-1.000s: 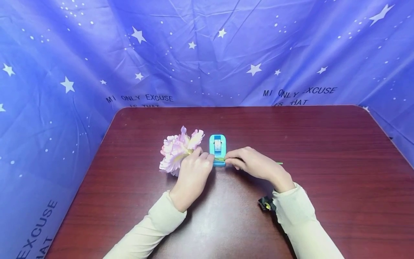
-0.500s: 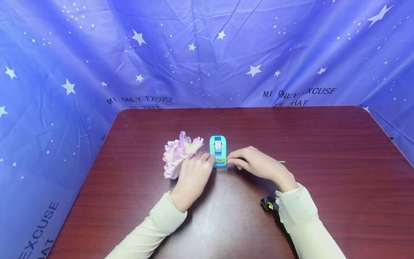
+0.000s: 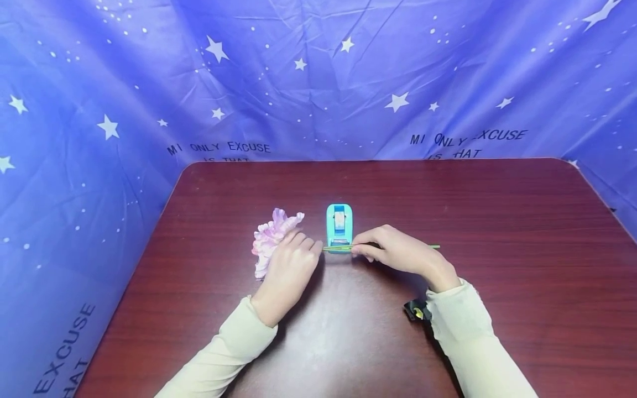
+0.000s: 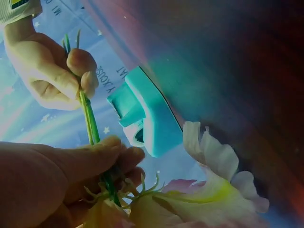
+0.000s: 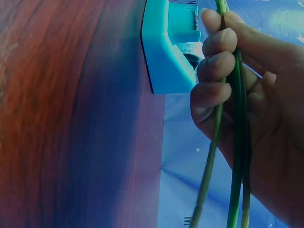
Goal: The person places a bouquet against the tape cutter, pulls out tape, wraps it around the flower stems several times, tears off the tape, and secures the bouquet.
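Observation:
My left hand (image 3: 291, 265) grips the green stems of pale pink-and-white artificial flowers (image 3: 273, 235) just below the blossoms, its thumb and fingers closed round them in the left wrist view. Farther along the same stems (image 5: 236, 142), my right hand (image 3: 398, 251) pinches them with thumb and forefinger, the other fingers curled about them. Three stem ends run down past the right palm in the right wrist view. Just beyond the stems stands a turquoise tape dispenser (image 3: 340, 215) with a roll in it, apart from both hands. My left hand hides part of the blossoms in the head view.
The dark red-brown wooden table (image 3: 497, 210) spreads round the hands. A blue curtain (image 3: 318, 83) with white stars hangs behind it and along both sides. A small black item with a yellow spot (image 3: 417, 310) sits against the right cuff.
My left hand has shifted slightly left, and the blossoms have turned so less of them shows. More bare stem shows between the hands. The right hand keeps its pinch.

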Demonstrator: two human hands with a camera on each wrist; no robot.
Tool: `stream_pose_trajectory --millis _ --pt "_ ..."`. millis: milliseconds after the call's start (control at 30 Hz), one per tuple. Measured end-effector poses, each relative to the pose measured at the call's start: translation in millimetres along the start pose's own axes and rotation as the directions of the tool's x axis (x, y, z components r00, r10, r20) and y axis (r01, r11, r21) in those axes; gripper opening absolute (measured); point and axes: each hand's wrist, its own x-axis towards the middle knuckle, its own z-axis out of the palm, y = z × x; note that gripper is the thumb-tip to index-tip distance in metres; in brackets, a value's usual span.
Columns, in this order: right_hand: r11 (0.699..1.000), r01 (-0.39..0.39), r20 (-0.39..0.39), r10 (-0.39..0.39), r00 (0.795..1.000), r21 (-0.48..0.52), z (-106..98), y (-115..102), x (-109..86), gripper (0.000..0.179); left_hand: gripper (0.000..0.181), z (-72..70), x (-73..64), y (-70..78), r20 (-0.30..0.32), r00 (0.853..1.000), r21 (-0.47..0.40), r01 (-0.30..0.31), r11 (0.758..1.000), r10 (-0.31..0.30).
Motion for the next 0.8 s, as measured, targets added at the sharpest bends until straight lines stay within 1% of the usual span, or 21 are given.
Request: stream_pose_trajectory --millis 100,267,333,467,533,600,700,800 --pt "1.0 -0.01 0.016 0.01 1.0 -0.006 0.9 1.4 -0.1 0.019 0.016 0.9 -0.3 -1.7 0.005 1.0 -0.01 -0.03 1.0 0.03" --pt "0.999 -0.028 0.043 0.029 0.999 -0.017 0.4 4.2 -1.5 0.018 0.018 2.2 0.7 -3.6 0.049 0.995 -0.028 -0.085 0.996 0.086" --pt "0.999 -0.037 0.051 0.037 0.998 -0.009 -0.1 5.6 -2.3 0.018 0.017 3.3 1.7 -4.2 0.06 0.993 -0.047 -0.095 0.994 0.097" --pt "0.999 -0.048 0.065 0.047 0.997 0.012 -0.2 6.7 -2.8 0.018 0.016 4.8 2.0 -6.2 0.08 0.991 -0.076 -0.099 0.992 0.106" --pt "0.999 -0.048 0.067 0.047 0.997 0.017 0.2 6.3 -2.9 0.014 0.016 4.6 1.5 -6.9 0.096 0.989 -0.084 -0.1 0.991 0.108" --pt "0.999 -0.047 0.066 0.046 0.997 0.014 0.4 5.8 -3.1 0.012 0.017 4.7 1.0 -7.1 0.109 0.987 -0.08 -0.106 0.991 0.114" --pt "0.999 -0.043 0.067 0.043 0.997 -0.001 0.6 5.3 -3.3 0.021 0.018 3.5 0.8 -6.6 0.132 0.984 -0.079 -0.108 0.991 0.117" --pt "0.999 -0.038 0.069 0.039 0.997 -0.018 -0.3 4.3 -3.1 0.015 0.014 3.4 0.9 -5.9 0.138 0.985 -0.088 -0.095 0.992 0.106"
